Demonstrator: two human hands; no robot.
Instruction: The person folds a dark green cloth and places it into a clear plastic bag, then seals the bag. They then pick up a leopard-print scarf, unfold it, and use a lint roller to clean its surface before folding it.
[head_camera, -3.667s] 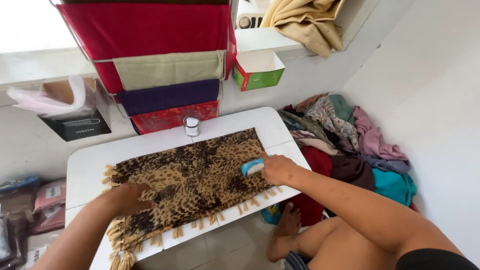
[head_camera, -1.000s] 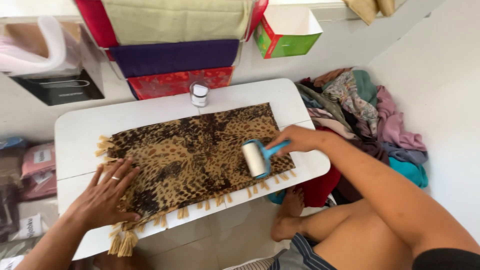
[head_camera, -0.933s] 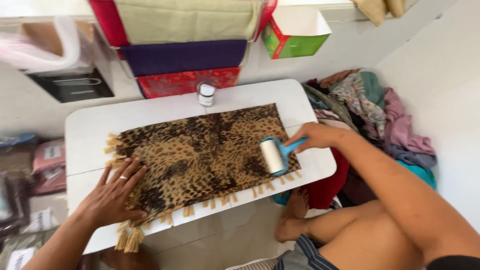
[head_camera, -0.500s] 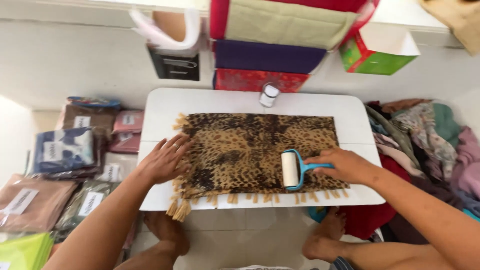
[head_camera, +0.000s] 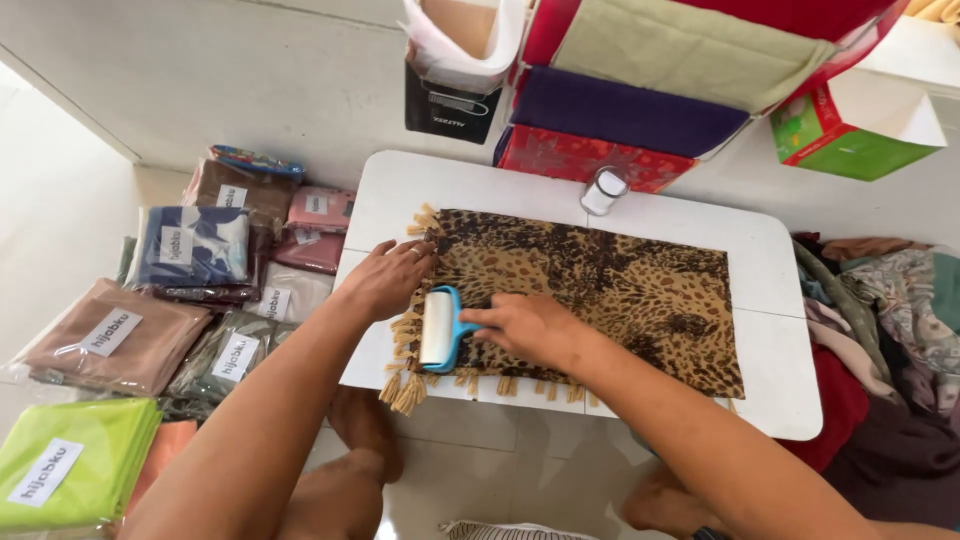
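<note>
A brown leopard-print cloth (head_camera: 620, 290) with tan fringe lies flat on a small white table (head_camera: 780, 370). My right hand (head_camera: 525, 328) grips the blue handle of a white lint roller (head_camera: 438, 328), which rests on the cloth's left end near the fringe. My left hand (head_camera: 388, 275) lies flat, fingers spread, on the cloth's left edge just above the roller. A ring shows on one left finger.
A small glass jar (head_camera: 604, 190) stands at the table's back edge. Folded cloths (head_camera: 640, 115) hang stacked behind it, with a green and red box (head_camera: 845, 135) to the right. Bagged fabrics (head_camera: 190, 290) cover the floor left; loose clothes (head_camera: 890, 300) pile up right.
The roller has travelled from the cloth's right end across to its left end. My left hand has stayed pressed on the left edge. The view has swung left, showing the bagged fabrics.
</note>
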